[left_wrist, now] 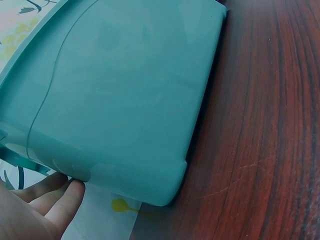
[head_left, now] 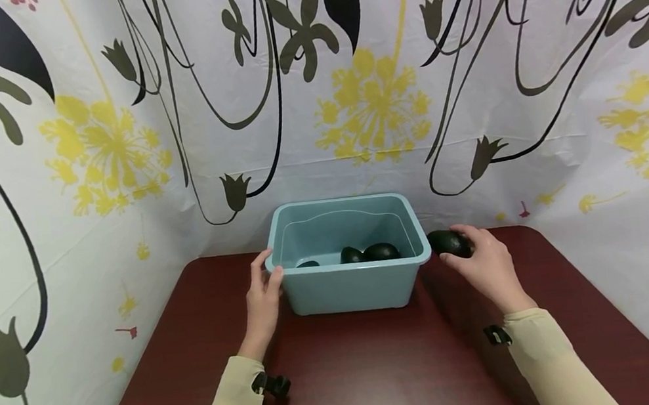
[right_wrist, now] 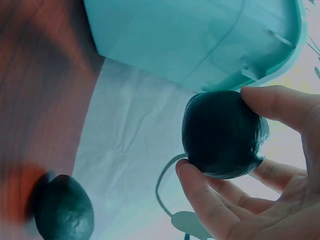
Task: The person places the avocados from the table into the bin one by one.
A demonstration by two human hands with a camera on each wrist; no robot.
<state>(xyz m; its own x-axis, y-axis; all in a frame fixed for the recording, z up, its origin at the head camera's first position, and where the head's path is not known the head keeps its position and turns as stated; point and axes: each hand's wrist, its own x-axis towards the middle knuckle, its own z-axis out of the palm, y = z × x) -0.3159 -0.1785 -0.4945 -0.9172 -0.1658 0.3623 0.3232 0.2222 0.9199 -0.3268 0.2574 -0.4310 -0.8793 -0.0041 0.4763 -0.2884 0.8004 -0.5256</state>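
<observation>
A light blue plastic bin (head_left: 345, 289) stands upright at the back of the table. My left hand (head_left: 262, 301) grips its left front corner, thumb at the front rim; in the left wrist view the fingertips (left_wrist: 75, 192) press against the bin's wall. Just off the right rim, my right hand (head_left: 489, 271) holds a dark green avocado (head_left: 449, 243) between thumb and fingers. The right wrist view shows this avocado (right_wrist: 222, 134) pinched at its sides. Inside the bin lie two dark avocados (head_left: 381, 252), plus a dark piece (head_left: 308, 264) mostly hidden by the front wall.
Another avocado (right_wrist: 65, 210) rests on the table near the right hand, seen in the right wrist view. The dark red wooden table (head_left: 371, 362) ends close behind the bin. A white cloth with flower prints (head_left: 318, 137) hangs behind and along both sides.
</observation>
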